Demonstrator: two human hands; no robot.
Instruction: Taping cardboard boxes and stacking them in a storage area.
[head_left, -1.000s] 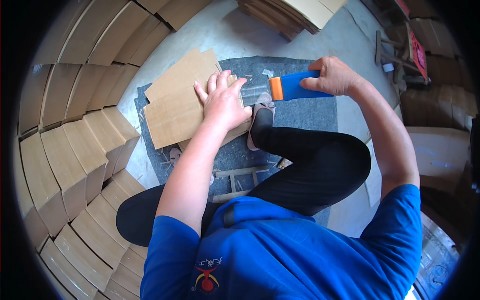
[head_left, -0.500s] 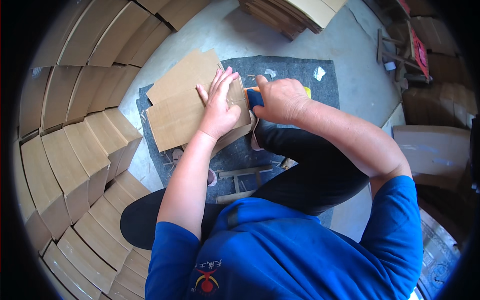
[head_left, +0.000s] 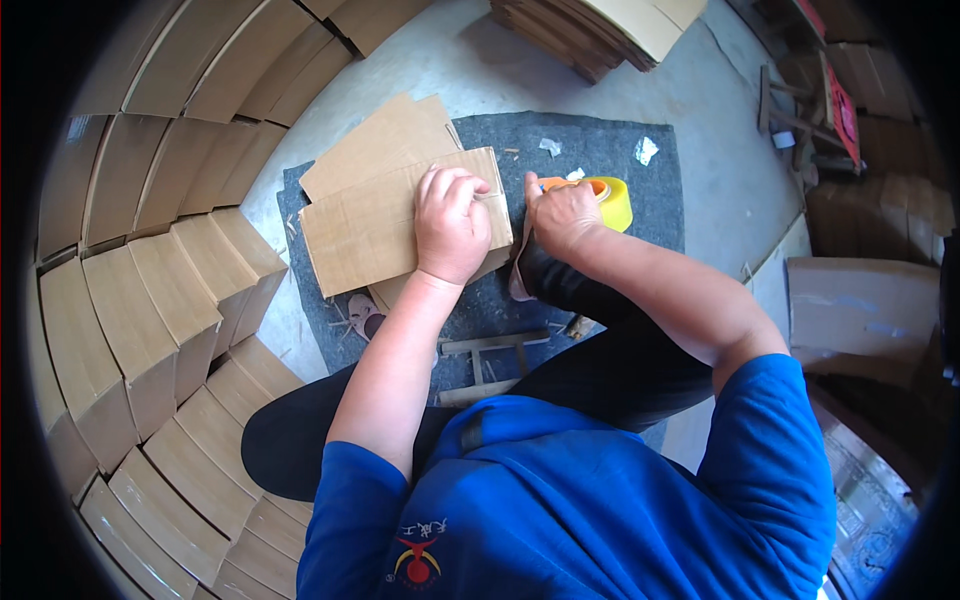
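Evidently, our right grip (head_left: 562, 216) clasps the tape dispenser (head_left: 619, 207), probably light and rigid, best held around its body. Under our curled left grip (head_left: 453, 222), pinching or not we cannot tell, lies the cardboard box (head_left: 358, 232): likely light, stiff yet crushable, best steadied flat-handed.

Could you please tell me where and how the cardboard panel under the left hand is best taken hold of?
The cardboard panel is probably best pinched by its straight left edge, approached from the left: that end is flat and uncovered, whereas the left hand covers part nearer the right end, with the right hand just beyond.
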